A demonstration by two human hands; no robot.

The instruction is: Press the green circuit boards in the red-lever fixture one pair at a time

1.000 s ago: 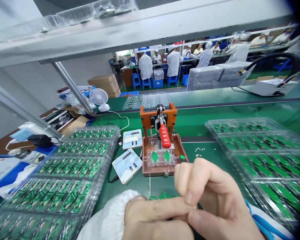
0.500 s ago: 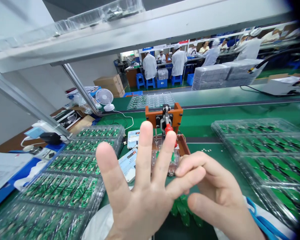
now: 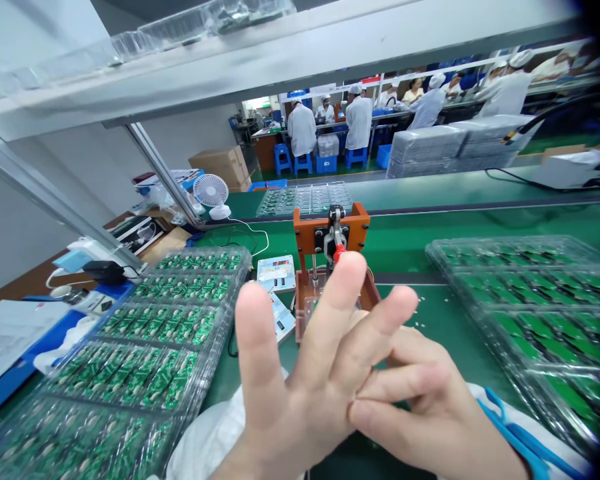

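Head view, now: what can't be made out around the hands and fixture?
All in the head view:
Red handle, lower part: behind the left hand.
Orange fixture, most of its base: behind the same hand.
Anything small in the right hand: can't tell, fingers partly hidden by the left.
Tray on the right, far end: lost in the dark edge.
White bits: too small to identify.
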